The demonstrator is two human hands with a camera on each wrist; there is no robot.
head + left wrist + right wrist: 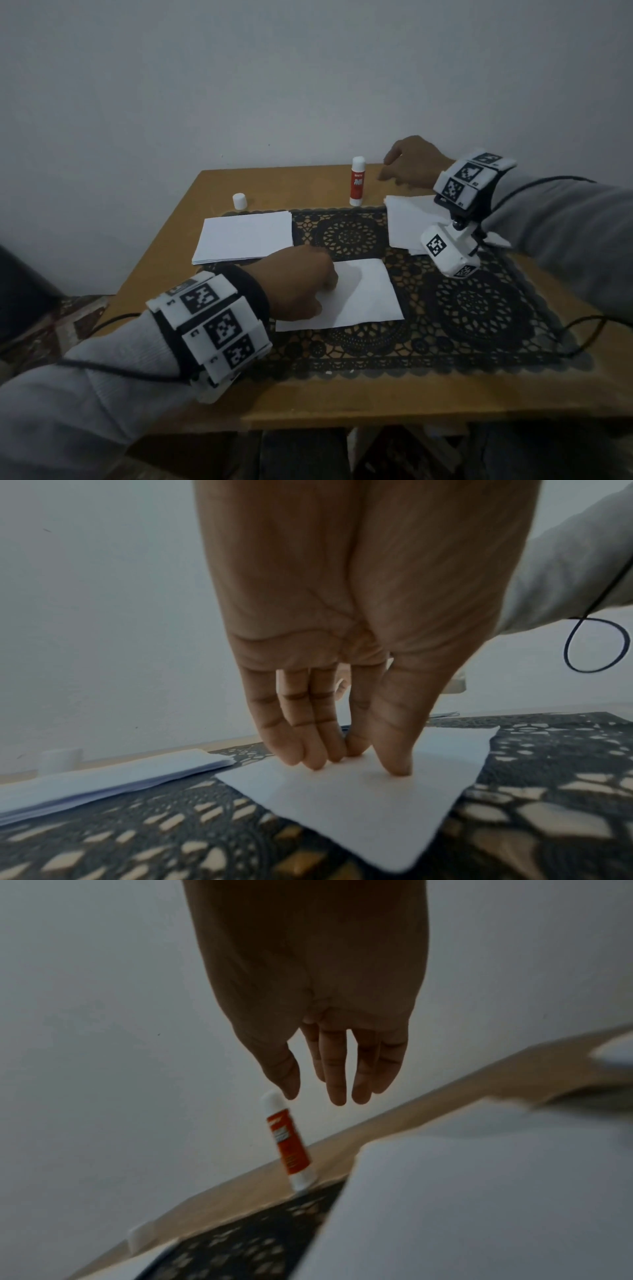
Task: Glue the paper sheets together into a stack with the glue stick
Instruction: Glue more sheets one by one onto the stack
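While my left hand [301,281] is pressing flat fingertips [394,767] on the single sheet [359,294] to stop sliding, I am hovering my right hand [411,164], fingers loose and empty, beside the uncapped glue stick [357,181] standing at twelve o'clock.

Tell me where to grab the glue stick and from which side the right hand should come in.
Grip the glue stick round its red middle, thumb on one side and fingers on the other. It stands upright with its cap off, so the white top is probably bare glue. The right hand is open just right of it, so come in from the right, level with the label.
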